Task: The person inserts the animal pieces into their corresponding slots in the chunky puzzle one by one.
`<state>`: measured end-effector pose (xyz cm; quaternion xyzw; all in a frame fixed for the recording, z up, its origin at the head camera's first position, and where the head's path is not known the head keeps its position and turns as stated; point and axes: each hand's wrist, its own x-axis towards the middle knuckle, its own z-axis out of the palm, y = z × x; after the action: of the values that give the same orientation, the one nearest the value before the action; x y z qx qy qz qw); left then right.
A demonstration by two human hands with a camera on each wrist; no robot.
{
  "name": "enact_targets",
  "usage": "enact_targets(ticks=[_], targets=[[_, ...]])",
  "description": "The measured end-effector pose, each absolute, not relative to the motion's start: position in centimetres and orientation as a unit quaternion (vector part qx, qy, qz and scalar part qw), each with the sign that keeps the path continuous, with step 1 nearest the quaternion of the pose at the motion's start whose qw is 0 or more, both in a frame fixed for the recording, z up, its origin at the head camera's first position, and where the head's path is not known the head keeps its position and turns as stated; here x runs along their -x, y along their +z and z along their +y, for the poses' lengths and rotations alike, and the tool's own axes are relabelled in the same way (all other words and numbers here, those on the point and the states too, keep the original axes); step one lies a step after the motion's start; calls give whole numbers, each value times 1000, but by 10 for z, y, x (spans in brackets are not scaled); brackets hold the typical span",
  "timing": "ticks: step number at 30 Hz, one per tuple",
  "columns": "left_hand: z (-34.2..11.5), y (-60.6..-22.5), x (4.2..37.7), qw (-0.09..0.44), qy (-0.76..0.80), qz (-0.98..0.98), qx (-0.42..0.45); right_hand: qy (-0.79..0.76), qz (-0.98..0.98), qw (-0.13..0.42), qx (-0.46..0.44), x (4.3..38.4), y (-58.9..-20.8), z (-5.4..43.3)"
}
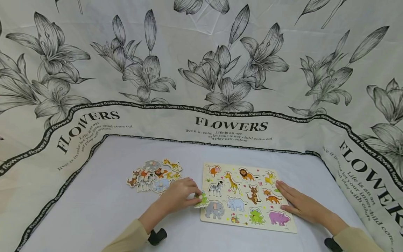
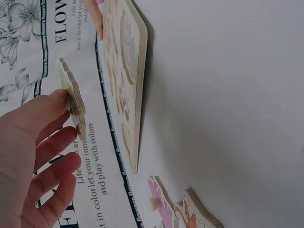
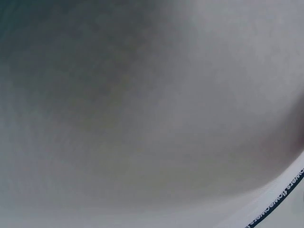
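My left hand point(image 1: 180, 195) pinches a green frog puzzle piece point(image 1: 203, 201) by its small knob, between thumb and fingers. In the left wrist view the frog piece is seen nearly edge-on, raised off the table, with the other fingers loosely bent. It overlaps the left edge of the wooden animal puzzle board point(image 1: 230, 167) in the head view. Animal pictures fill the board, among them a frog point(image 1: 256, 216) near the bottom and a purple hippo point(image 1: 278, 218). My right hand point(image 1: 299, 203) rests on the board's right edge with fingers extended.
Left of the board lies a pile of loose animal pieces, including a zebra point(image 1: 145, 182), a grey elephant point(image 1: 152, 165) and a giraffe point(image 1: 171, 164). A white cloth point(image 1: 104, 210) with a black lettered border covers the table. Behind hangs flower-printed fabric point(image 1: 201, 84).
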<state>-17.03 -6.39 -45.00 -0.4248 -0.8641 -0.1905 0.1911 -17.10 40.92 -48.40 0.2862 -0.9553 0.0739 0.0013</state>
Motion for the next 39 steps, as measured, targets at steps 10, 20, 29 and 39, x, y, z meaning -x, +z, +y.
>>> enact_targets(ticks=[10,20,29,39], targets=[[-52,-454,171,182,-185,-866,427,72,-955,3,-289,170,-482,408],[-39,-453,173,154,-175,-870,433,75,-955,4,-288,171,-482,407],[-28,-452,177,149,-167,-867,445,75,-955,4,-287,171,-485,408],[-16,-452,180,143,-129,-874,446,70,-952,23,-297,171,-486,409]])
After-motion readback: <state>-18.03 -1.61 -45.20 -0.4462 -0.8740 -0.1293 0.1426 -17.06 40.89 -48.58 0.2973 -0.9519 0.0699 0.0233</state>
